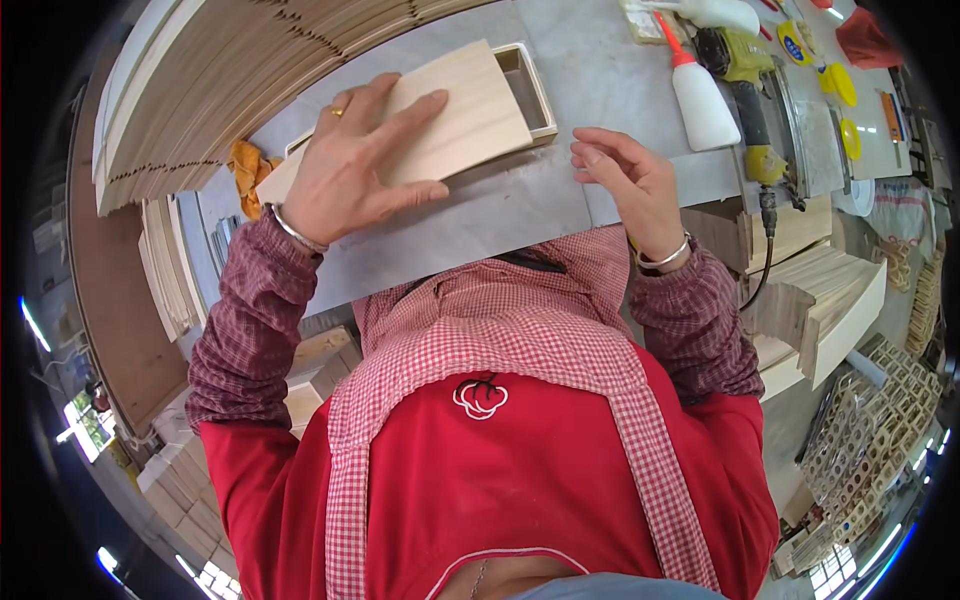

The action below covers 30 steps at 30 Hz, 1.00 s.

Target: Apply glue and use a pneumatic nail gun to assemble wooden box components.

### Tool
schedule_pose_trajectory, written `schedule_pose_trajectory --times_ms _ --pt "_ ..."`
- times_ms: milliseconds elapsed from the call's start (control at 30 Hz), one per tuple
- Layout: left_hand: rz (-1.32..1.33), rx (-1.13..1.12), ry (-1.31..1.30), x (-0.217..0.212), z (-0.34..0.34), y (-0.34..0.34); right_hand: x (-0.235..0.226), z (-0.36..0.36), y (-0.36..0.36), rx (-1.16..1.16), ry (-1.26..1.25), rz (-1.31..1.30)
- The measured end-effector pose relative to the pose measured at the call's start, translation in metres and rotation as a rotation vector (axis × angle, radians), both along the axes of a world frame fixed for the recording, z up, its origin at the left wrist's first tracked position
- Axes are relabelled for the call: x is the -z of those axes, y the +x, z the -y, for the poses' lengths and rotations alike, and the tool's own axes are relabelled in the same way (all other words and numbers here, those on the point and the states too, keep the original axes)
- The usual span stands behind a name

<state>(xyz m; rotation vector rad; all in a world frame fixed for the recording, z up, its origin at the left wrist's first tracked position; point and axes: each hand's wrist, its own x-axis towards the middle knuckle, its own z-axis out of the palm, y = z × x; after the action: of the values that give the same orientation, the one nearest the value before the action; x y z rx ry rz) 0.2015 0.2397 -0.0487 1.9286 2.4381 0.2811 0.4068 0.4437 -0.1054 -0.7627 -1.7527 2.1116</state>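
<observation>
A thin pale wooden panel (455, 110) lies askew over a narrow wooden box frame (541, 95), leaving the box's right end uncovered. My left hand (365, 165) rests on the panel with fingers spread and the thumb stretched toward its near edge. The panel hides most of the box. To the right, my right hand (630, 180) hovers apart from the box near its corner. Its fingers are loosely bent and nothing shows in them.
Stacked thin wooden boards (230, 90) rise at the back left, beside an orange cloth (248, 175). A white glue bottle with a red nozzle (703, 105) and a yellow-green power tool (745, 90) lie at the right. Wooden pieces (815, 290) are piled lower right.
</observation>
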Motion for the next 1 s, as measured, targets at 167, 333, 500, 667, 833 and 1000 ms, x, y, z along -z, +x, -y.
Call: schedule_pose_trajectory --times_ms 167,333,500,667,833,1000 --pt "0.028 0.010 -0.017 0.000 -0.028 -0.007 0.009 0.008 -0.012 0.052 0.042 -0.018" --pt "0.065 0.026 -0.043 0.009 -0.041 -0.004 0.016 0.012 -0.020 0.109 0.187 -0.042" --pt "0.070 0.030 -0.076 0.014 -0.038 -0.006 0.017 0.014 -0.023 0.120 0.532 -0.074" --pt "0.086 0.024 -0.095 0.016 -0.035 -0.008 0.016 0.014 -0.027 0.129 0.808 -0.099" --pt "0.098 0.023 -0.091 0.014 -0.036 -0.007 0.019 0.013 -0.029 0.163 0.948 -0.118" --pt "0.094 0.021 -0.090 0.012 -0.037 -0.006 0.023 0.014 -0.030 0.192 1.093 -0.138"
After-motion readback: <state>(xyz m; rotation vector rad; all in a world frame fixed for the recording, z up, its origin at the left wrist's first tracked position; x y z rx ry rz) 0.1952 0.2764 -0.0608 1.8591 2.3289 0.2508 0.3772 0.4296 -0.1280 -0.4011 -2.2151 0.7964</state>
